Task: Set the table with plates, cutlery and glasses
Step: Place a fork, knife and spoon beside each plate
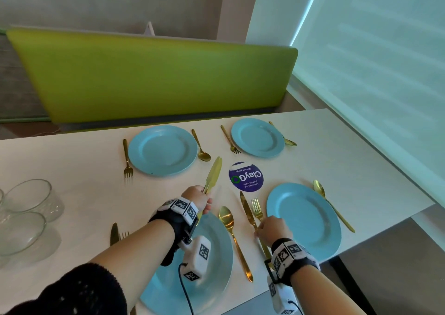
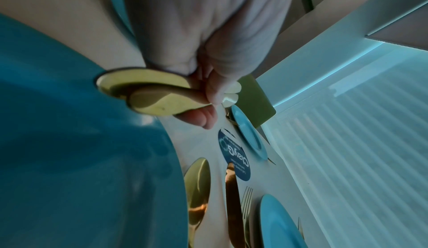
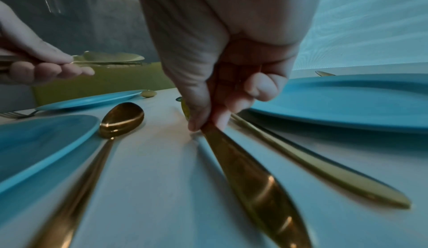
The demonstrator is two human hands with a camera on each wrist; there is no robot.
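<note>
**Inspector:** State the condition of each hand.

**Technician:** The left hand (image 1: 198,199) grips two gold knives (image 1: 213,175) by the handles, held clear above the table (image 1: 72,170) over the far rim of the near left plate (image 1: 216,254). The right hand (image 1: 272,228) pinches the placed knife (image 1: 246,212), which lies flat just beside the fork (image 1: 257,210), left of the near right plate (image 1: 304,220).

**Inspector:** Failure modes?

**Technician:** The stacked knives may slide apart in the one grip and drop onto the plate. A sideways nudge of the placed knife likely displaces the fork. The glasses (image 1: 29,201) stand unplaced at the far left.
</note>
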